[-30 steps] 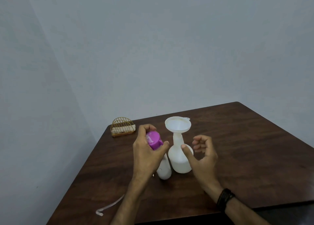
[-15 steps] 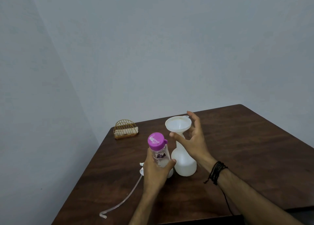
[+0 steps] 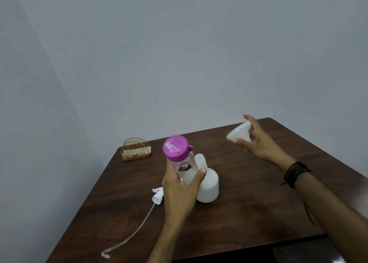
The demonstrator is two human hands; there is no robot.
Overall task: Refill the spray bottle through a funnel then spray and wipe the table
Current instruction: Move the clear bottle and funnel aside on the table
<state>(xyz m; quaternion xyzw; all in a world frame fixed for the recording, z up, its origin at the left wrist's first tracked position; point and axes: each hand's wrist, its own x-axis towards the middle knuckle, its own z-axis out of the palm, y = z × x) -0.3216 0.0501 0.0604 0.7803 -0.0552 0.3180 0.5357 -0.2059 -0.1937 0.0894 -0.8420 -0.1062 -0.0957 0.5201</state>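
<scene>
Spray bottle (image 3: 207,185), white, stands upright on the table (image 3: 249,199) near its middle, a bit toward the left edge, neck open with nothing in it. Left hand (image 3: 179,193) is wrapped around a clear bottle with a purple cap (image 3: 178,155), fingers closed on its lower body, thumb tip on the side facing the spray bottle; cap is on, bottle held up and tilted slightly toward the camera, just in front of the spray bottle's neck and overlapping it in view. Right hand (image 3: 258,141) is up over the far right part of the table, well apart from the spray bottle, fingers gripping the white funnel (image 3: 240,134); funnel is tipped on its side, wide mouth facing left, motion-blurred so spout detail can't be made out. Dark braided wristband (image 3: 294,173) on the right wrist. Spray head (image 3: 157,196) lies on the table just left of the left hand, its thin clear dip tube (image 3: 135,231) trailing toward the near left corner. Gold wire holder (image 3: 135,148) with something pale in it sits at the far left corner. Table is dark wood, against a plain grey wall (image 3: 179,54).
</scene>
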